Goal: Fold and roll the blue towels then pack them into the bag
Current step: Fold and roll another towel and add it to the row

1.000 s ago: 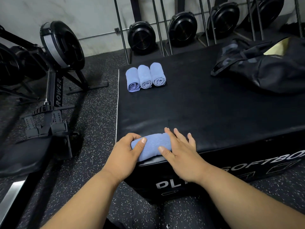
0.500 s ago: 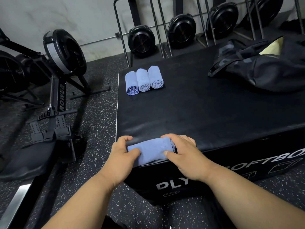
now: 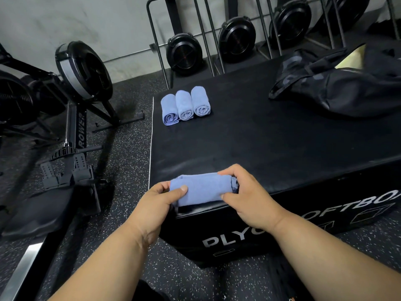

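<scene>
A rolled blue towel point(image 3: 201, 189) lies crosswise at the near left corner of the black plyo box point(image 3: 271, 148). My left hand point(image 3: 159, 205) grips its left end, thumb on top. My right hand point(image 3: 247, 196) curls round its right end, fingers over the top and thumb on the near side. Three more rolled blue towels point(image 3: 186, 105) stand side by side at the box's far left. A black bag point(image 3: 347, 83) lies slumped at the far right of the box, its opening showing a pale lining.
A rowing machine point(image 3: 73, 118) stands on the speckled rubber floor left of the box. Several more upright rowers point(image 3: 236, 40) lean in a rack behind the box against the wall. The box top between the towels and the bag is bare.
Both hands went from pressing flat on the towel to curling round its ends. The roll has grown tighter and rolled slightly away from the box's front edge.
</scene>
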A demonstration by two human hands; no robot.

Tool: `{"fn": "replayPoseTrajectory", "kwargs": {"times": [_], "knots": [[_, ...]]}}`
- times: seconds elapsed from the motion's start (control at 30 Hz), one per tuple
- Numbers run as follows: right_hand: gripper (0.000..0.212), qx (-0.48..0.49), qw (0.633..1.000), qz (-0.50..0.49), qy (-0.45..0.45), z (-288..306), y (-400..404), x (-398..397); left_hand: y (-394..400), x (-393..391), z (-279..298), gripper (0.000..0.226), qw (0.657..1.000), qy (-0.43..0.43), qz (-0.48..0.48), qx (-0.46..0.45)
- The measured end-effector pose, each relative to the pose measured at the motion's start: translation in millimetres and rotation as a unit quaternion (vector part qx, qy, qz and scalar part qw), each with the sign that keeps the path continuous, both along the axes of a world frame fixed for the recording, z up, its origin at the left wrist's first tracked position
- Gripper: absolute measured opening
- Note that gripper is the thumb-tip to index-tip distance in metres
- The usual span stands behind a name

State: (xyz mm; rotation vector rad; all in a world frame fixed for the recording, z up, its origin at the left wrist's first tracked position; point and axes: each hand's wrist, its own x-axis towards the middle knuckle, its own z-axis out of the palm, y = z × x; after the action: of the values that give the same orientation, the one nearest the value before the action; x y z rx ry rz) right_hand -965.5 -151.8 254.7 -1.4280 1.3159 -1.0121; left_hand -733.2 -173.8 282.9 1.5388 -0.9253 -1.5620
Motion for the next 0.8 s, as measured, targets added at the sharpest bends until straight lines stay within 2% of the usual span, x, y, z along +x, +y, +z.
{"fn": "replayPoseTrajectory", "kwargs": {"times": [0.13, 0.37, 0.4, 0.5, 0.57, 0.73, 0.8], "knots": [[0.035, 0.016, 0.999, -0.02, -0.047, 1.8, -1.2, -6.0, -11.0, -3.4, 5.9, 0.049, 0.996, 0.087, -0.027, -0.007], [0.038, 0.054, 0.995, -0.017, -0.083, 5.1, -3.8, -12.6, -33.5, -11.3, 11.1, 0.032, 0.985, 0.157, -0.064, -0.04], [0.039, 0.064, 0.993, -0.007, -0.099, 5.5, -3.7, -12.8, -38.5, -10.9, 10.9, 0.038, 0.985, 0.154, -0.062, -0.048], [0.037, 0.075, 0.988, 0.001, -0.133, 5.1, -3.2, -11.9, -52.6, -11.7, 10.8, 0.077, 0.983, 0.165, -0.049, -0.059], [0.03, 0.075, 0.989, 0.002, -0.129, 7.0, -3.3, -11.1, -58.2, -15.9, 11.0, 0.087, 0.982, 0.18, -0.034, -0.057], [0.033, 0.054, 0.992, -0.016, -0.109, 4.4, -9.3, -11.5, -61.7, -33.5, 13.9, 0.063, 0.977, 0.202, 0.015, -0.067], [0.035, 0.037, 0.993, -0.035, -0.104, 4.4, -10.5, -11.1, -62.7, -35.6, 12.7, 0.064, 0.967, 0.245, 0.042, -0.053]]}}
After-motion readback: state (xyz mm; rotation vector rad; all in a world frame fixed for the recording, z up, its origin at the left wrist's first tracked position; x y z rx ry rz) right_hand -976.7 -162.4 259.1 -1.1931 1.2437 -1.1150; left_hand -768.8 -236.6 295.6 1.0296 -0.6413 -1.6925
